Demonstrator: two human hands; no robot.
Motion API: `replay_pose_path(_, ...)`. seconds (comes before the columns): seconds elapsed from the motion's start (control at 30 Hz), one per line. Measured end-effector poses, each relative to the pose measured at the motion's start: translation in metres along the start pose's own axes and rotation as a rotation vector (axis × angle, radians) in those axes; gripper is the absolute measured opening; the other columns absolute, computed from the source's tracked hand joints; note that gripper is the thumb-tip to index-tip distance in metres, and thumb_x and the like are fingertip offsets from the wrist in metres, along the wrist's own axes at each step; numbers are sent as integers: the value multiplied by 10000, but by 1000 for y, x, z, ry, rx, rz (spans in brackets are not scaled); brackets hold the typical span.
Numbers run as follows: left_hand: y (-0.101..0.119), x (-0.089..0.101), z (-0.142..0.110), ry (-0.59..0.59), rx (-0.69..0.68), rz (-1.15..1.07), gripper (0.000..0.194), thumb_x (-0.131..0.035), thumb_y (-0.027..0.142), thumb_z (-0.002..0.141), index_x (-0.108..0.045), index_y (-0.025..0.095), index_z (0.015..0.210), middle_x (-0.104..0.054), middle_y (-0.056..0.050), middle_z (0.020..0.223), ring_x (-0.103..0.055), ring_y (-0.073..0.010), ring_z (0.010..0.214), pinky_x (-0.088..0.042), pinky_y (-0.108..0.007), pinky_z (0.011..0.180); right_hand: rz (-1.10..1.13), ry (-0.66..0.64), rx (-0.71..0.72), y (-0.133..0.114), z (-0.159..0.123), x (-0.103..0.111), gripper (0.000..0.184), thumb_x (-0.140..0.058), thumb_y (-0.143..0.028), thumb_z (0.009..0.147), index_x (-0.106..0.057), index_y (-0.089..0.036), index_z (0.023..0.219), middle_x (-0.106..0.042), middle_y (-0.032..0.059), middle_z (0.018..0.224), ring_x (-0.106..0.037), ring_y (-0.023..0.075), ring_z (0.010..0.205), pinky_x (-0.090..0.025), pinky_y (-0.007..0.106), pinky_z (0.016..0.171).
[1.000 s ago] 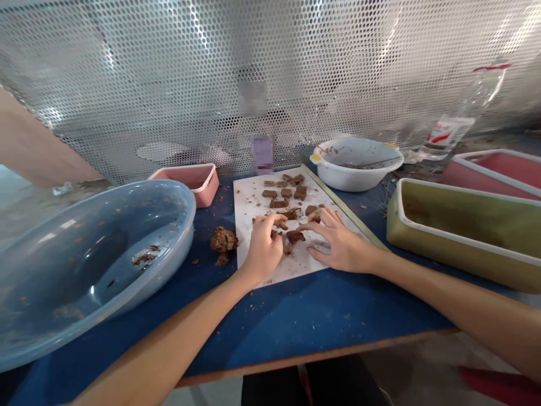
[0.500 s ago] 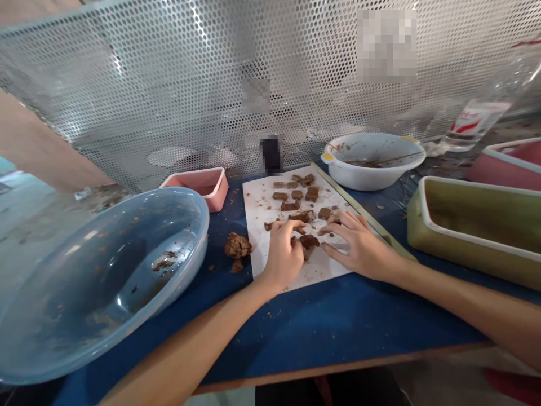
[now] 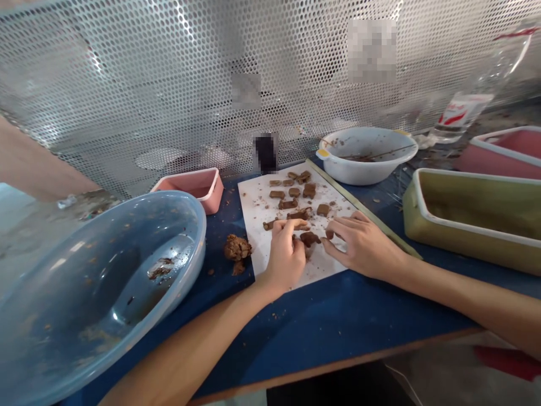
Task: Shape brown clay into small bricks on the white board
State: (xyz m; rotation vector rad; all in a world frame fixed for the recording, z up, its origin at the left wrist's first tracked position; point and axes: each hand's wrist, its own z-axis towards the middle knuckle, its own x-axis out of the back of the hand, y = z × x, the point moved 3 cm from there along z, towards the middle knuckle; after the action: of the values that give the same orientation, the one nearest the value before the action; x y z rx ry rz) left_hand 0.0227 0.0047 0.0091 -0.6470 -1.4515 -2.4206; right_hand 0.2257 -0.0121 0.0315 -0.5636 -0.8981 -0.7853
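On a white sheet of paper (image 3: 252, 206) lie several small brown clay pieces (image 3: 309, 190), some block-shaped, some longer. My left hand (image 3: 284, 254) rests on the sheet, its fingers curled round the near end of a dark brown clay piece (image 3: 311, 239). The fingertips are partly hidden. To the right, my right hand (image 3: 366, 242) is bent over the paper, with a small clay lump (image 3: 329, 232) between its fingers. Its thumb points toward the piece at my left hand. Left of the paper sits a rough ball of clay (image 3: 237, 248).
A large blue basin (image 3: 202, 225) stands at the left, a pink tray (image 3: 213, 194) behind it. A white basin (image 3: 363, 173), an olive planter box (image 3: 465, 231) and a plastic bottle (image 3: 460, 115) are on the right. A pale strip (image 3: 359, 206) borders the paper. Perforated metal (image 3: 190, 84) rises behind.
My right hand has drawn its fingers in, and a small clay lump now shows between them. My left hand stays at the dark clay piece. The view has shifted slightly.
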Motion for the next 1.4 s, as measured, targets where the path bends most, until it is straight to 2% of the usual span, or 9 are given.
replay_pose_path(0.17,-1,-1,0,-64,-8,-116,549,-433,-44,877,-602,246,1311,-579,-99,1321,-698,-245,1258,-558,-503,1175,-81,-27,-46,-18,-7,0,229,-634,-334,1045,-577,-226,850,-678,30,781,-646,223,694,-447,433,815)
replay_pose_path(0.33,0,-1,0,-115,16,-121,540,-428,-56,879,-597,240,1298,-607,-103,1321,-725,-248,1239,-581,-504,1155,-139,37,-71,-31,-12,-8,213,-605,-310,1055,-567,-232,861,-676,50,794,-638,238,715,-450,441,823)
replay_pose_path(0.7,1,-3,1,-109,13,-89,543,-443,-61,860,-586,243,1288,-608,-106,1300,-694,-265,1265,-579,-535,1161,-122,59,-78,-27,-11,-18,186,-599,-250,1050,-554,-240,870,-687,45,801,-637,234,712,-446,430,793)
replay_pose_path(1.0,2,-4,2,-127,-6,-39,559,-458,-78,846,-589,244,1283,-672,-95,1233,-651,-284,1302,-562,-561,1169,-94,53,-76,-25,-10,-20,194,-577,-237,1071,-541,-235,880,-652,25,790,-635,224,715,-449,417,794)
replay_pose_path(1.4,3,-3,3,-173,22,-42,536,-470,-64,848,-627,232,1266,-720,-93,1235,-629,-282,1339,-562,-524,1167,-65,6,-87,-25,-9,-22,229,-553,-226,1099,-536,-219,871,-642,20,812,-616,200,724,-432,388,781)
